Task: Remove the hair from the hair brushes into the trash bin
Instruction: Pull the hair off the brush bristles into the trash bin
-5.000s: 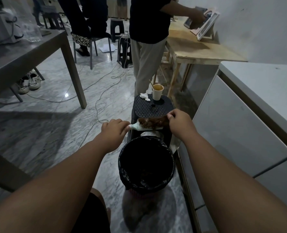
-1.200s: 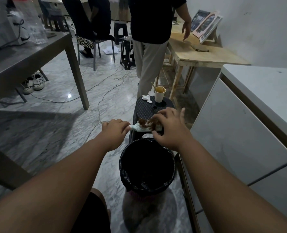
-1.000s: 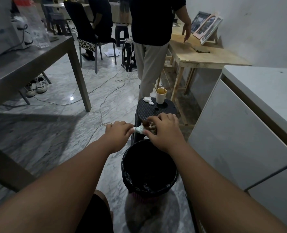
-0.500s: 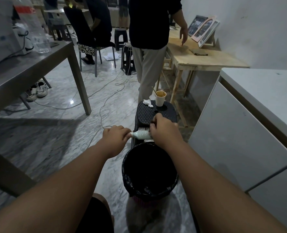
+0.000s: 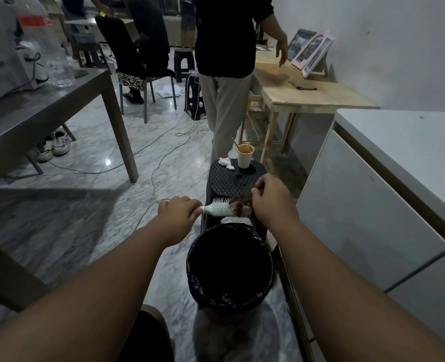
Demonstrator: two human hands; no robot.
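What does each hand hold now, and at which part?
The left hand grips the hair brush by its handle; the right hand pinches the brown hair caught in the bristles at the brush's tip.

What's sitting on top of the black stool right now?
A paper cup with a stick in it and a crumpled white tissue sit at the far edge of the stool. Its near edge is hidden behind the hairbrush and the right hand.
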